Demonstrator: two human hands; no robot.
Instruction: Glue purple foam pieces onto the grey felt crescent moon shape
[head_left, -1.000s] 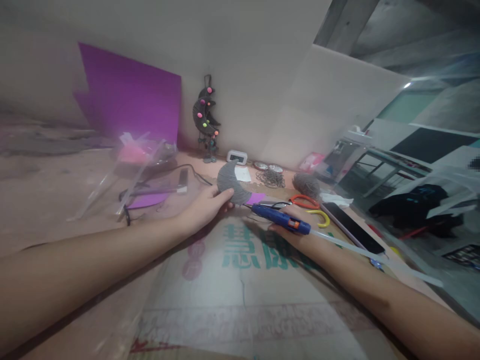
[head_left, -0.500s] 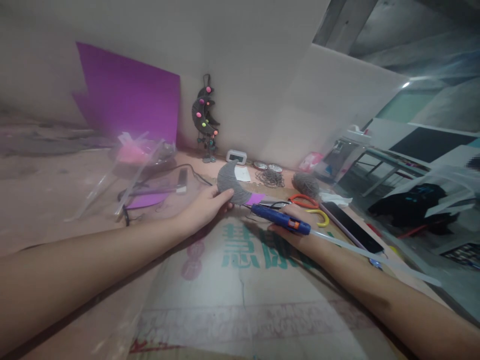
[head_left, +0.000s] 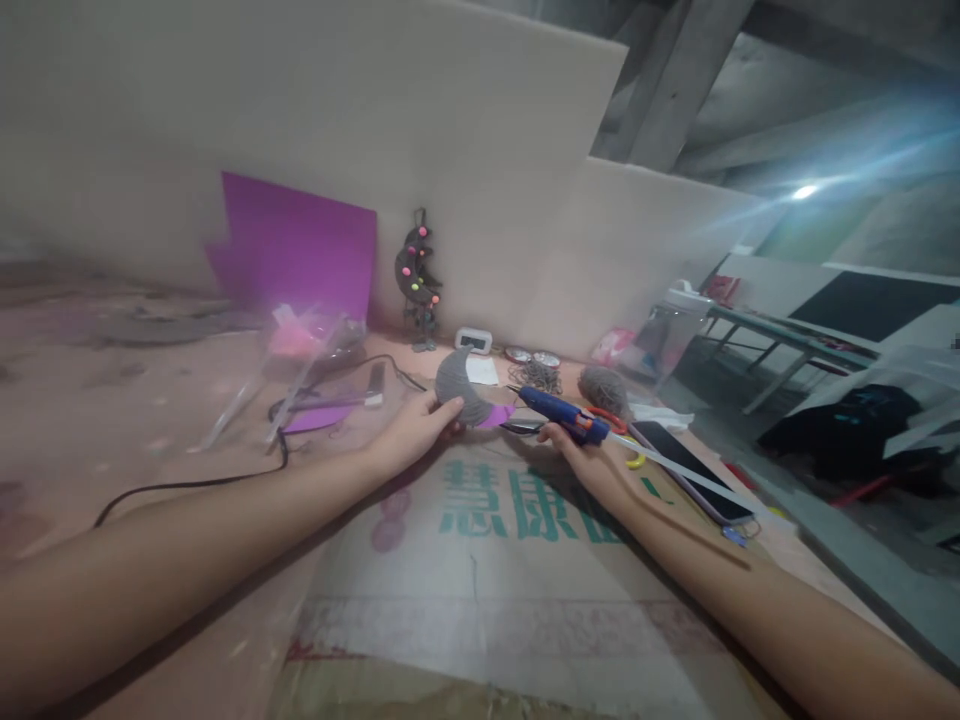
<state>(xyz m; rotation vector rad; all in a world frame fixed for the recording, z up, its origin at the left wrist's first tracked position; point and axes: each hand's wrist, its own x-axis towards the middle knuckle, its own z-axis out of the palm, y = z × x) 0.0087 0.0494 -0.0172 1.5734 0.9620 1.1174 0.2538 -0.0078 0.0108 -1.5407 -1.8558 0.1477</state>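
Both bare forearms stretch forward, the left hand (head_left: 411, 437) pinching closed with thumb on top, the right hand (head_left: 583, 457) curled shut just right of it, palm up.

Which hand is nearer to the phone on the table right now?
Right. The right hand, gripping the blue glue gun, sits just left of the phone. The left hand holds the grey moon shape farther off.

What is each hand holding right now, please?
Left hand: closed on the grey moon.
Right hand: closed on the blue glue gun.
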